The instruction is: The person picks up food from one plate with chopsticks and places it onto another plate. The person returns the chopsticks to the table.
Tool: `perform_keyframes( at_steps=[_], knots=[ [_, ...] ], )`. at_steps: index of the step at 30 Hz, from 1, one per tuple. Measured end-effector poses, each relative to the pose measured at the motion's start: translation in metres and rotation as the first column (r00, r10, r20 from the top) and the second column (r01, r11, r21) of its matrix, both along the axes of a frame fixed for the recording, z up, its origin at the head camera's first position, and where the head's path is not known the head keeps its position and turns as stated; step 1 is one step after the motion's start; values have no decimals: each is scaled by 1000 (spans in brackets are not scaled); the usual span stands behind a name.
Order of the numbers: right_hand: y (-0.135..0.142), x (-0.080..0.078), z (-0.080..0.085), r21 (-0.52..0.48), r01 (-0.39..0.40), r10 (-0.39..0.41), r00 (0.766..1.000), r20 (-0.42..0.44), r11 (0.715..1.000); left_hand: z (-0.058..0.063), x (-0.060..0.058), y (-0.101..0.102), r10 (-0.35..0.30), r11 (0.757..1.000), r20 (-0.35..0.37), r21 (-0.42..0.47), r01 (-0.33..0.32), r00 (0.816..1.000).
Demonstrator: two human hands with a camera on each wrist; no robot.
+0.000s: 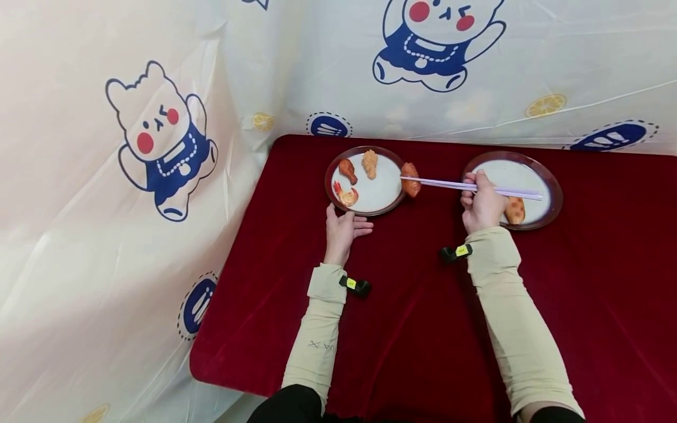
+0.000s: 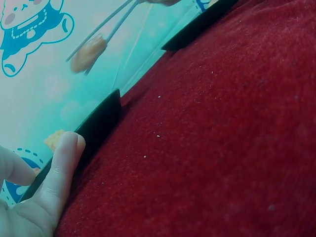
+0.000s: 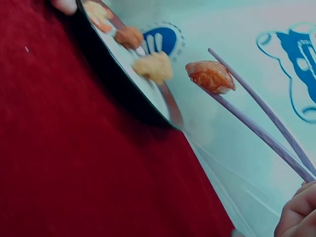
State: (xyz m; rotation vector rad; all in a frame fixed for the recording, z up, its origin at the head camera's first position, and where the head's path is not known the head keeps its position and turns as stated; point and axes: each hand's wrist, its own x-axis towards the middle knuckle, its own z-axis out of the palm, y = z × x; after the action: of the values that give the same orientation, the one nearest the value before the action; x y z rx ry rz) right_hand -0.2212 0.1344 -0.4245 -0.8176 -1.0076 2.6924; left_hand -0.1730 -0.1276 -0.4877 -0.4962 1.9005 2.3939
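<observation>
My right hand [image 1: 482, 202] holds a pair of pale purple chopsticks [image 1: 446, 184] in front of the right plate. Pinched between their tips is a glossy reddish-brown food piece [image 3: 211, 77], raised beside the right rim of the left plate [image 1: 381, 200]. My left hand [image 1: 341, 235] touches that plate's near rim, thumb at the edge and fingers [image 1: 362, 225] stretched out to the right. On the left plate lie a brown drumstick [image 1: 348, 170], a golden fried piece [image 1: 369, 164] and a shrimp [image 1: 345, 194].
The right plate [image 1: 554, 194], dark-rimmed with a pale centre, bears a browned food piece [image 1: 515, 210] partly behind my right hand. A dark red cloth [image 1: 402, 329] covers the table. Behind and to the left hangs a white curtain [image 1: 254, 76] with cartoon figures.
</observation>
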Motion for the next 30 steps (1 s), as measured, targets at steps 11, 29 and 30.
perform_keyframes(
  at_steps=[11, 29, 30],
  knots=[
    [-32, 2, -5, 120, -50, 43, 997, 63, 992, -1, -1, 2, -7, 1000, 9, 23, 6, 1000],
    [-52, 1, -21, 200, -62, 57, 998, 34, 978, -1, -1, -1, -1, 1000, 0, 17, 1, 1000],
    [-54, 1, -22, 215, -60, 55, 998, 29, 975, -1, -1, -1, -1, 1000, -2, 16, 1, 1000]
  ],
)
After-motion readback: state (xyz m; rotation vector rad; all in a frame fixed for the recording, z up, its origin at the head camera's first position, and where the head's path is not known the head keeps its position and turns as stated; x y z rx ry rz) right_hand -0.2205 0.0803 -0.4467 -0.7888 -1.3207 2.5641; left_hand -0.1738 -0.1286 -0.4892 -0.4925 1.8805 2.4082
